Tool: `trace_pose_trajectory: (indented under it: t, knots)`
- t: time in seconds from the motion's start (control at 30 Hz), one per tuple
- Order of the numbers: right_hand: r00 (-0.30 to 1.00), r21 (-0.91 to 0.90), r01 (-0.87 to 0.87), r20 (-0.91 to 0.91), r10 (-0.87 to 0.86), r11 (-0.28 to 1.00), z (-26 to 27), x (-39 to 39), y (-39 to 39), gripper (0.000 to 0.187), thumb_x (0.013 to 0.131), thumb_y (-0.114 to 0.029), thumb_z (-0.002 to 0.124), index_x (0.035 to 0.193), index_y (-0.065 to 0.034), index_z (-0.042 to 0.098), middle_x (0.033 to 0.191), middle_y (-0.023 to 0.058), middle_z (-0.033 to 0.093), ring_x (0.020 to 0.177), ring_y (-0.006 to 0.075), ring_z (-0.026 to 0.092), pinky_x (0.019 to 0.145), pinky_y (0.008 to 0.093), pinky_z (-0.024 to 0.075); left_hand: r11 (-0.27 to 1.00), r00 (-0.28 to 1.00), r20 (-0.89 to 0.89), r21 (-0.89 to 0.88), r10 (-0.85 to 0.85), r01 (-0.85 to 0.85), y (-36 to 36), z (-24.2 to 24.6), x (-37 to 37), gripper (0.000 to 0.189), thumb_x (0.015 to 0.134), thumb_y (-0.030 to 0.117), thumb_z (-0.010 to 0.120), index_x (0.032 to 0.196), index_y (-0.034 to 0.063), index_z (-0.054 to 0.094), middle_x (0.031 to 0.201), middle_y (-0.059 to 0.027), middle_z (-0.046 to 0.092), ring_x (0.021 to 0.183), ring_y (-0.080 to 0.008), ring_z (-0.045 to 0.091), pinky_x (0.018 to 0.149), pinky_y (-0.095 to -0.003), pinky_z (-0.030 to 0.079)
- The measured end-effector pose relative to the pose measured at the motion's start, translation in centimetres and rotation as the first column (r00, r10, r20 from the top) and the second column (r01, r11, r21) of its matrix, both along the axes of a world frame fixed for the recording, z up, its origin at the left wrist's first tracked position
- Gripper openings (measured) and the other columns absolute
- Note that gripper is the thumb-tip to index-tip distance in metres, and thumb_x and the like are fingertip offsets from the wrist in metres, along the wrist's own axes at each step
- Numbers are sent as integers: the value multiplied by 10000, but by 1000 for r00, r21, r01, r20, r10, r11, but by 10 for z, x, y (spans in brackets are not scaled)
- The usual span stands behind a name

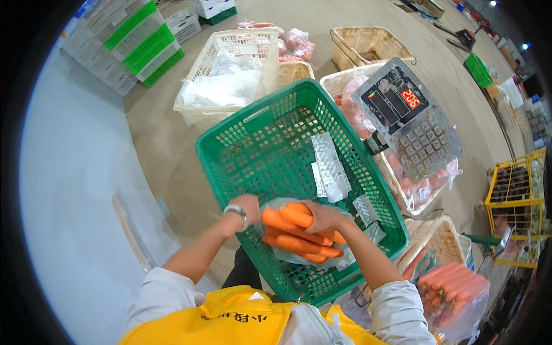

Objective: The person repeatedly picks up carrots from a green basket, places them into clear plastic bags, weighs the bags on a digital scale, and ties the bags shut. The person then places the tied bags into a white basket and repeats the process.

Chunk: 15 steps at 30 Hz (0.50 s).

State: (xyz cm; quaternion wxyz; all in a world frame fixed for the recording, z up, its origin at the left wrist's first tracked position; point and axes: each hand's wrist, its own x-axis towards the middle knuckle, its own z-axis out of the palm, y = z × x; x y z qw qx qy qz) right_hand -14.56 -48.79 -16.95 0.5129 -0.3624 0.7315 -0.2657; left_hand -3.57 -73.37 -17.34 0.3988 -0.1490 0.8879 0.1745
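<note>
Several carrots (297, 233) lie in a clear plastic bag (284, 257) at the near end of a green perforated plastic crate (205, 155). My right hand (321, 217) grips carrots at the top of the bunch. My left hand (246, 207), with a watch on the wrist, is at the bag's left edge by the crate's rim; it is blurred, and its fingers are hard to make out. Strips of printed labels (331, 168) lie in the crate along its right side. A weighing scale's display unit (407, 118) with lit red digits stands beyond the crate's right rim.
A white crate (183, 101) with plastic bags stands beyond the green crate. Bagged carrots (453, 289) are at the lower right, and a crate of bagged produce (414, 207) is under the display. A pale wall (86, 181) runs along the left; a yellow metal cage (515, 202) is far right.
</note>
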Motion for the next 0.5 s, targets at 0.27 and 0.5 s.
trace_pose_trajectory:
  t: [0.27,0.5]
  knots:
    - [914,-218,200,-311,-263,955,-15,35,20,760,632,-313,718,1295,-91,418,1236,179,516,1132,352,491,949,419,405,934,964,-163,256,-213,249,10,-49,-25,353,824,363,603,827,11,588,823,-179,612,787,-337,586,710,-428,459]
    - [808,-165,375,-423,-409,912,-19,54,21,848,661,-522,677,1342,-107,387,1289,167,478,1201,361,430,1006,424,343,910,817,-488,401,308,-104,19,-19,0,242,888,228,496,791,9,535,777,-218,559,746,-382,541,643,-451,413]
